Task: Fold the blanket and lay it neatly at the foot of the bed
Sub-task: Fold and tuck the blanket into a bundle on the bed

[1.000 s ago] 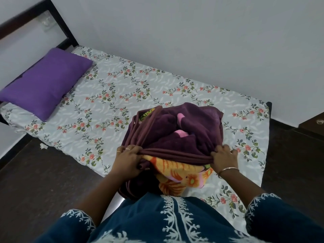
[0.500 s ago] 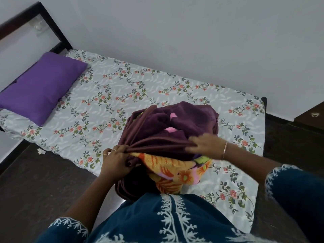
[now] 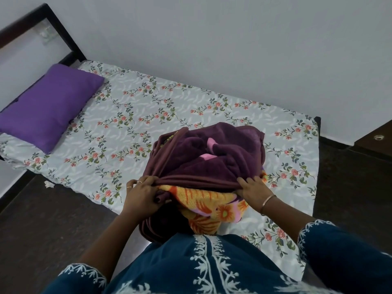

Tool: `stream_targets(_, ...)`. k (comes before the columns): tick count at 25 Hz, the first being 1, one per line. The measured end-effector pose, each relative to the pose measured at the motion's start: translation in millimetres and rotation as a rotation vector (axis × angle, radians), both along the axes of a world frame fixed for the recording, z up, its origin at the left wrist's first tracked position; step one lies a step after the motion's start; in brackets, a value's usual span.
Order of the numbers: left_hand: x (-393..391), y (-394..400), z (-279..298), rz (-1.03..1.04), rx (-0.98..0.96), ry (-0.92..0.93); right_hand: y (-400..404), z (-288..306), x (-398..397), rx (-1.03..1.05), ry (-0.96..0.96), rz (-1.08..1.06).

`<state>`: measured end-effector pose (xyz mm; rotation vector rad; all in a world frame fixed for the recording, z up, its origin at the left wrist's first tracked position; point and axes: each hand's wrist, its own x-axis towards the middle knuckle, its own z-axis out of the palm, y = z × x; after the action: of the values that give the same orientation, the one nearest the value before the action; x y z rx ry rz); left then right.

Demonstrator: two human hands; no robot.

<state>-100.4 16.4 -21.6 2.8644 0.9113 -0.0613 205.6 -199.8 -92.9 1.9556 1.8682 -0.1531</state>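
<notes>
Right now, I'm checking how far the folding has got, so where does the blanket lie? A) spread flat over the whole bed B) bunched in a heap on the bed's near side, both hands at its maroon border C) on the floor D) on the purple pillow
B: the blanket sits bunched on the floral bedsheet, with the left hand and right hand at its maroon border.

She wears a dark blue top [image 3: 169,270] with white stitched leaves down the front and round both sleeve ends. A thin gold bangle [image 3: 267,204] circles her right wrist. Rings [image 3: 139,182] sit on her left fingers.
</notes>
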Motion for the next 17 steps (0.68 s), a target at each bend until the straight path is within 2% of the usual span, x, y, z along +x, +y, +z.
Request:
stream_targets(4, 0.5, 2.7, -1.5, 0.008, 0.014, -0.020, 15.0, 14.3, -12.0, 0.097, 0.240, -0.159)
stream_targets(7, 2.6, 1.0, -3.7, 0.002, 0.019, -0.001, 33.3, 21.5, -24.8, 0.063, 0.388, -0.218)
stream_targets(12, -1.3, -0.6, -1.4, 0.039, -0.009, -0.006, 29.7, 17.7, -56.5, -0.012, 0.355, -0.237)
stream_targets(17, 0.6, -5.6, -3.5, -0.057, 0.037, 0.030, 0.9, 4.9, -72.5, -0.001, 0.280, -0.224)
